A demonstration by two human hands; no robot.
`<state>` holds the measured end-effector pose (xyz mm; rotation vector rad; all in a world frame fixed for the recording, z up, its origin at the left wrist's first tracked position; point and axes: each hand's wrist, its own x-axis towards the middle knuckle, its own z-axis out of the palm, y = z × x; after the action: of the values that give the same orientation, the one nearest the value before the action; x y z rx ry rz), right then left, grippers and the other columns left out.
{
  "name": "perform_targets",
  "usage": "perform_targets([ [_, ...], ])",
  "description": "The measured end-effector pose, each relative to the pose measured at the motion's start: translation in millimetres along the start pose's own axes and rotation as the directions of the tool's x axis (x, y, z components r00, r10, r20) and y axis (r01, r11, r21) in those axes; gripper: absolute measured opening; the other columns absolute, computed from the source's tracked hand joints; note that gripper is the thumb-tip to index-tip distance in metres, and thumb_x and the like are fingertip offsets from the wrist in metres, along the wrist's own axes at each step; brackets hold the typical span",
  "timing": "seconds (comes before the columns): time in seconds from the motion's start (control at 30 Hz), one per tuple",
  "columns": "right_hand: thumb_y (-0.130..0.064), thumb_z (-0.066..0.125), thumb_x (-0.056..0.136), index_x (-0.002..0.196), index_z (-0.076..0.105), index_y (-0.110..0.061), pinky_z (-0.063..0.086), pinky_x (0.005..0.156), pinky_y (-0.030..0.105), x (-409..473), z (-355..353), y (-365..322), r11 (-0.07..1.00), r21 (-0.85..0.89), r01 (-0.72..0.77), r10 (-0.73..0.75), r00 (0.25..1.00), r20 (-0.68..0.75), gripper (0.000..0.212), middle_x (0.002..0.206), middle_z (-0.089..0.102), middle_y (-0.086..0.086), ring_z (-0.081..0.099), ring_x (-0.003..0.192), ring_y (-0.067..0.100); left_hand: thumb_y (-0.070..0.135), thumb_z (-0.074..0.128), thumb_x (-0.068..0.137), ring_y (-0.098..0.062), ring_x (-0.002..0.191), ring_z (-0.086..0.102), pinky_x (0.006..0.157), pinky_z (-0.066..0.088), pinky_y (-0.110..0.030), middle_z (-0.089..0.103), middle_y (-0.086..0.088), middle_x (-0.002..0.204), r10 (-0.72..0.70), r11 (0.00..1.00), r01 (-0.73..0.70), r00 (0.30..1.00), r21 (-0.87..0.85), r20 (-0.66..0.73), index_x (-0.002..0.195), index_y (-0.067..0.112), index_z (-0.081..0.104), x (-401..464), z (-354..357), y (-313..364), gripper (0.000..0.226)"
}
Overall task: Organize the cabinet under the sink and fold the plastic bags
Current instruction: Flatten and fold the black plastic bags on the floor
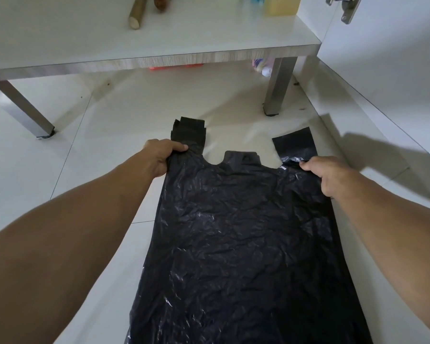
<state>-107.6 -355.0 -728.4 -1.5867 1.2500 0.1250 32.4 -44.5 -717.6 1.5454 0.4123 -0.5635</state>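
Note:
A large black plastic bag [243, 232] lies spread flat on the white tiled floor, its two handles pointing away from me. My left hand [160, 155] pinches the bag at the base of the left handle, thumb on top. My right hand [329, 173] grips the bag at the base of the right handle, where the plastic is bunched up. Both arms reach out along the bag's sides.
The cabinet's white floor panel [159, 33] stands on metal legs [278, 85] just beyond the bag. On it lie a wooden stick [135, 14] and a yellow bottle [282, 4]. An open cabinet door [387, 58] stands at the right.

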Motion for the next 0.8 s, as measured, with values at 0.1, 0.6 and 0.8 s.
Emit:
perform_targets([
  [0.1, -0.019, 0.071, 0.089, 0.104, 0.058, -0.006, 0.051, 0.076, 0.038, -4.2, -3.0, 0.1, 0.999, 0.053, 0.001, -0.003, 0.999, 0.041, 0.023, 0.091, 0.061, 0.014, 0.061, 0.074, 0.028, -0.01, 0.071, 0.073, -0.03, 0.078, 0.07, 0.054, 0.057, -0.035, 0.069, -0.022, 0.102, 0.005, 1.0, -0.005, 1.0, 0.001, 0.004, 0.111, -0.008, 0.062, -5.6, 0.9, 1.6, 0.039],
  [0.6, 0.014, 0.066, 0.078, 0.086, 0.067, -0.014, 0.051, 0.071, 0.027, -48.8, -38.1, 36.4, 0.871, 0.238, 0.43, -0.459, 0.884, 0.085, 0.03, 0.085, 0.069, 0.004, 0.066, 0.074, 0.015, -0.028, 0.056, 0.07, -0.017, 0.078, 0.066, 0.067, 0.057, -0.019, 0.071, -0.009, 0.095, 0.325, 0.911, -0.366, 0.921, 0.191, 0.217, 0.123, 0.004, 0.061, -64.6, -25.6, -4.1, 0.062],
  [0.8, 0.022, 0.058, 0.079, 0.075, 0.068, -0.027, 0.042, 0.102, 0.021, -62.4, -49.6, 78.9, 0.783, -0.057, 0.62, -0.601, 0.777, 0.188, 0.05, 0.136, 0.056, 0.003, 0.051, 0.128, 0.021, -0.017, 0.073, 0.066, -0.014, 0.095, 0.067, 0.087, 0.05, -0.027, 0.074, 0.004, 0.092, 0.365, 0.772, -0.43, 0.903, 0.468, 0.228, 0.109, 0.019, 0.072, -94.0, -53.5, -51.2, 0.055],
])
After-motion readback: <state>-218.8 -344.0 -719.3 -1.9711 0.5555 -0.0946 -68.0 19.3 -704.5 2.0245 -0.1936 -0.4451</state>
